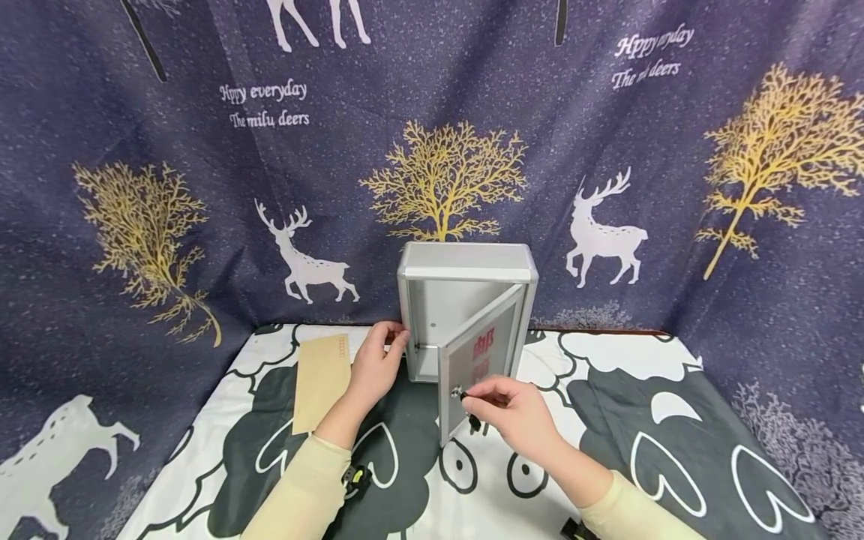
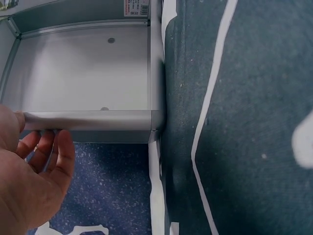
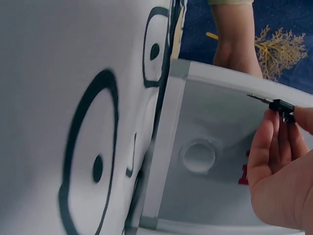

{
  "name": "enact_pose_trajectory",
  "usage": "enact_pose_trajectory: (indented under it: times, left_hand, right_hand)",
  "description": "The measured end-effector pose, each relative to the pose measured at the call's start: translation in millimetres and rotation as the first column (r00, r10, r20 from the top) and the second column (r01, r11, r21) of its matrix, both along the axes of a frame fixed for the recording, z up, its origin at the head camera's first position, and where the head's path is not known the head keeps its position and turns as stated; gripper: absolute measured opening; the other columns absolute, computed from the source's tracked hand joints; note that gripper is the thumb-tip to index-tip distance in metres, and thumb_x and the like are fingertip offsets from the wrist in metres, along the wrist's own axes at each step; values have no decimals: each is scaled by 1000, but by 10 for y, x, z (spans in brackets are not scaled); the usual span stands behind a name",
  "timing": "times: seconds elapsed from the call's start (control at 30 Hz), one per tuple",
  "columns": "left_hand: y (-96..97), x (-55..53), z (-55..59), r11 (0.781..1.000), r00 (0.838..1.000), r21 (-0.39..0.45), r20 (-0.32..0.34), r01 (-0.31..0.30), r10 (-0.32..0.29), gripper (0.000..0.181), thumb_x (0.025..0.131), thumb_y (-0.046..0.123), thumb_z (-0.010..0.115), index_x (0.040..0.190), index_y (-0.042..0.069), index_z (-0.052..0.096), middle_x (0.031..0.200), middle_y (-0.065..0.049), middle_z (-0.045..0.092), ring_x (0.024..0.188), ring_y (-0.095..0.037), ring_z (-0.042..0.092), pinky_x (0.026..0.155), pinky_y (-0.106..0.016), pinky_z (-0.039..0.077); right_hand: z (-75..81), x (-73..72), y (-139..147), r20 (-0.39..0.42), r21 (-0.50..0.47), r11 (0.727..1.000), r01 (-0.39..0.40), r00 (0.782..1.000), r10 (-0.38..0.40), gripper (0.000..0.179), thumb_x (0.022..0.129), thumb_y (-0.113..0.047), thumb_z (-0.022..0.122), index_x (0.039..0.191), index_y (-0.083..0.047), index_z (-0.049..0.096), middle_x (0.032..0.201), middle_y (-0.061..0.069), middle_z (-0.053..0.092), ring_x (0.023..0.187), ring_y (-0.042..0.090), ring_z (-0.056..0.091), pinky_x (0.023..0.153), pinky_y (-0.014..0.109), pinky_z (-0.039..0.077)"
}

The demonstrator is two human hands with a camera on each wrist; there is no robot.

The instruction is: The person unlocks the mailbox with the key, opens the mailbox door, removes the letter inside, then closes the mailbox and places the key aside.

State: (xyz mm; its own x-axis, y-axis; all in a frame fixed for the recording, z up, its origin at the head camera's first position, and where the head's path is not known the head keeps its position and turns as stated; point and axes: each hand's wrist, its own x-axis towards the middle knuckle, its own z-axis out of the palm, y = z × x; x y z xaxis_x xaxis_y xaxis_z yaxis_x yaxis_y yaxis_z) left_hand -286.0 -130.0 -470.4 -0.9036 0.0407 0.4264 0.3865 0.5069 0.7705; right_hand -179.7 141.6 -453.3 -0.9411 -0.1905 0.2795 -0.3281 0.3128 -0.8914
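A silver metal mailbox (image 1: 469, 259) stands upright against the backdrop, its front door (image 1: 466, 375) swung partway outward with red characters on it. My left hand (image 1: 376, 360) holds the box's left edge; in the left wrist view the thumb lies at the rim and the fingers curl beneath it. My right hand (image 1: 516, 412) pinches a black-headed key (image 3: 282, 106) at the door's lock (image 1: 456, 391). A thin metal blade shows beside the fingers in the right wrist view. Whether a key sits in the lock I cannot tell. Another black piece (image 1: 475, 424) hangs below.
A brown envelope (image 1: 320, 382) lies on the patterned cloth (image 1: 486, 502) to the left of the box. Behind stands a dark blue curtain (image 1: 466, 90) with white deer and golden trees. Inside the mailbox is a bare back panel (image 2: 83, 68) with small round holes.
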Motion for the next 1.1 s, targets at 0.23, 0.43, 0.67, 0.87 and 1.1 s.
enact_pose_trajectory:
  times: [0.23,0.43,0.67,0.87,1.1]
  left_hand:
    - [3,-3,-12,1000,1000,5,-5,3,-3,24,116,31,65,124,9,71,120,-8,69,115,-29,69,91,-47,56]
    - [1,-14,-25,1000,1000,12,11,6,-6,23,116,29,63,124,10,71,122,-8,69,116,-29,69,91,-48,56]
    - [4,-24,-16,1000,1000,5,-9,6,-5,21,117,27,63,122,9,70,120,-9,69,114,-29,69,93,-49,57]
    - [15,0,5,1000,1000,9,-14,4,-4,21,116,27,65,122,8,71,119,-9,69,114,-30,70,93,-51,58]
    - [11,-21,-21,1000,1000,2,-15,-13,13,19,115,27,65,121,9,71,119,-9,69,115,-30,70,94,-51,57]
  right_hand:
    - [14,-41,-133,56,24,998,63,996,-64,7,97,-21,90,102,-21,86,95,-7,81,82,13,73,69,27,57]
    - [15,-90,-218,35,25,997,74,997,-75,7,96,-20,90,102,-21,86,91,-8,80,79,14,72,68,27,56]
    - [28,-153,-322,2,-15,997,71,998,-71,8,97,-20,89,103,-16,86,90,-4,80,79,13,73,66,27,55]
    - [21,-214,-398,-25,-26,996,87,996,-88,6,97,-18,89,102,-17,86,92,-5,81,81,11,73,70,26,57]
    - [20,-276,-459,-54,-33,994,104,993,-106,6,97,-17,90,101,-17,86,91,-6,81,80,12,74,69,26,57]
